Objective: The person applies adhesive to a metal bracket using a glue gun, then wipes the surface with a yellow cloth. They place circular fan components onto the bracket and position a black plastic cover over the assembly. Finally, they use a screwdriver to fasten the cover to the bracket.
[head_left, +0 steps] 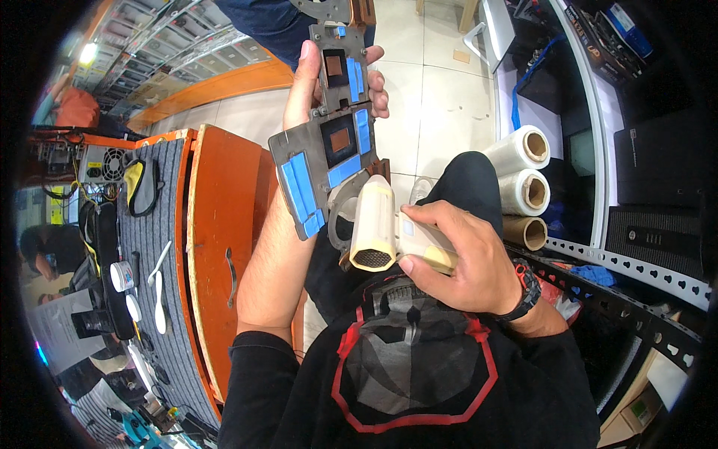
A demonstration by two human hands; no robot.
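My left hand [301,88] is wrapped round a long dark grey heatsink plate [318,159], thumb on its left edge and fingertips at the right. Strips of blue thermal pad [301,191] lie on the plate, along with two copper squares [340,141] framed in black. A curved grey bracket [340,224] shows below the plate. My right hand [475,262] is closed round the handle of a cream blower [374,217], shaped like a small hair dryer. Its mesh end faces me, while its tapered nozzle points away, close to the plate's lower end.
To my left stands an orange cabinet [213,262] with a grey striped mat [170,299], holding white spatulas [160,303] and a round tub [122,277]. Rolls of clear film [516,192] stand at my right, beside a perforated metal rail [636,273]. Someone's dark-clothed leg [258,26] is ahead.
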